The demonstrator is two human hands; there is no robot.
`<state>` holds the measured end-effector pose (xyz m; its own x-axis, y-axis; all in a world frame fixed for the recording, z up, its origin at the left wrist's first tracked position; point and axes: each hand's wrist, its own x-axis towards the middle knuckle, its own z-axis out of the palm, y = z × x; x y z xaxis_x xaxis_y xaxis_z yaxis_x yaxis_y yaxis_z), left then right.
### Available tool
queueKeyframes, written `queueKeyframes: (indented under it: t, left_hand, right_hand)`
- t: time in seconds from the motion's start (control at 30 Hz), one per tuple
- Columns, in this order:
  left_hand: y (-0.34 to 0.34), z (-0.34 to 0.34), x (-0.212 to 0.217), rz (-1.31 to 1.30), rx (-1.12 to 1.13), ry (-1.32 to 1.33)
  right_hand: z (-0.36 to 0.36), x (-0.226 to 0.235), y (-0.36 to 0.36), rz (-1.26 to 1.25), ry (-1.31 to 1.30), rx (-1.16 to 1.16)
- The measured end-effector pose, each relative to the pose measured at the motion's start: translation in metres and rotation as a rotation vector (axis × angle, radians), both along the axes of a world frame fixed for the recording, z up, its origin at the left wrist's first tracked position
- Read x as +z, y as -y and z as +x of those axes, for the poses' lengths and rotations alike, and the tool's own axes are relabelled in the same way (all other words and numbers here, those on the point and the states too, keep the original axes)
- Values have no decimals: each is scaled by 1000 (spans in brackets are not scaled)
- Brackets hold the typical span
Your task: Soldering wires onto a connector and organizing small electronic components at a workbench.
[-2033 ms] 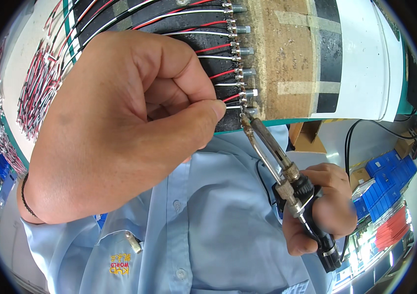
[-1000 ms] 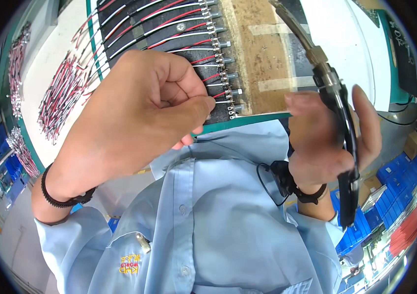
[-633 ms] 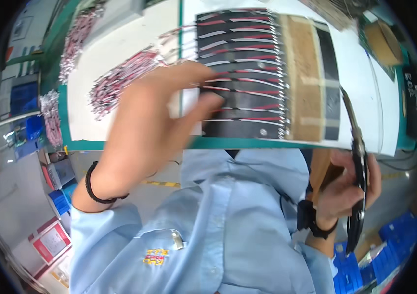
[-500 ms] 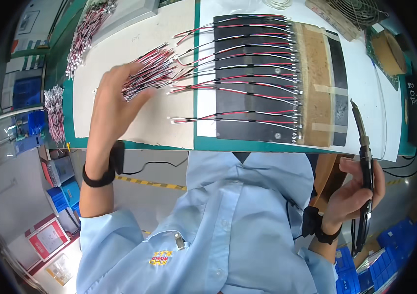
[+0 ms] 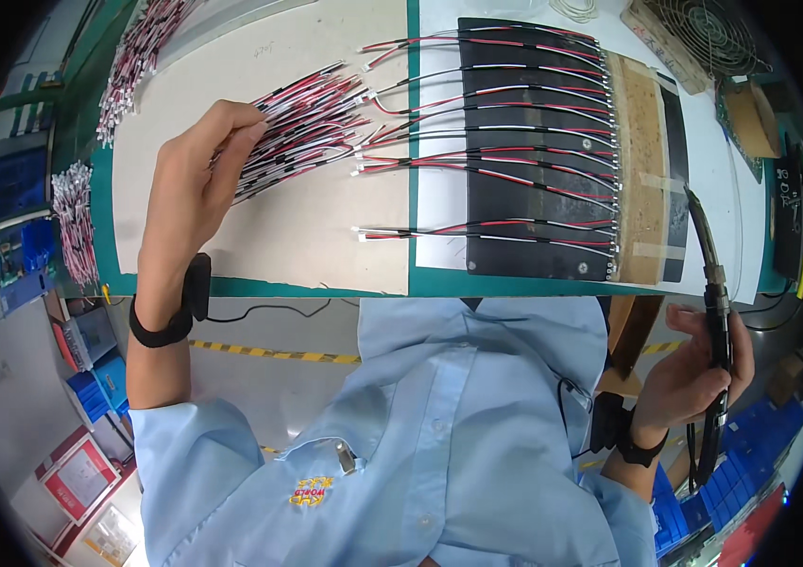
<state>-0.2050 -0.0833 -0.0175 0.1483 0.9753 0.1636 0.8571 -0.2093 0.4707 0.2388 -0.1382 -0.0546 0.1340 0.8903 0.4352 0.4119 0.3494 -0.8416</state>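
Red, black and white wires [image 5: 302, 132] are lying in a loose pile, upper left of centre.
At the pile's left end the left hand [image 5: 198, 175] is holding thumb and forefinger nearly together; whether a wire is between them cannot be told. At right, the right hand [image 5: 690, 383] is gripping a black-handled soldering iron [image 5: 718, 326], tip upward, presumably keeping metal off skin. Right of centre, leads [image 5: 486, 227] are lying in rows across a black board [image 5: 534, 260], ends along a brown strip [image 5: 640, 142], apparently for even alignment.
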Motion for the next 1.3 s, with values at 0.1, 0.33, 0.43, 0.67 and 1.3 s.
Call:
queueKeyframes:
  t: [0.1,0.33,0.43,0.67,1.3]
  left_hand:
    - [-3,3,3,-42,14,-11]
    - [-8,-4,0,27,23,32]
    - [-8,1,6,21,-33,-53]
    - [41,98,55,-109,102,459]
    - [40,211,25,-803,-135,1049]
  right_hand:
    - [-3,1,0,33,-41,40]
    - [-5,2,-1,23,-85,132]
    - [-16,9,-4,41,-63,142]
    - [-61,25,-1,-103,-113,325]
    - [-30,21,2,-193,-400,382]
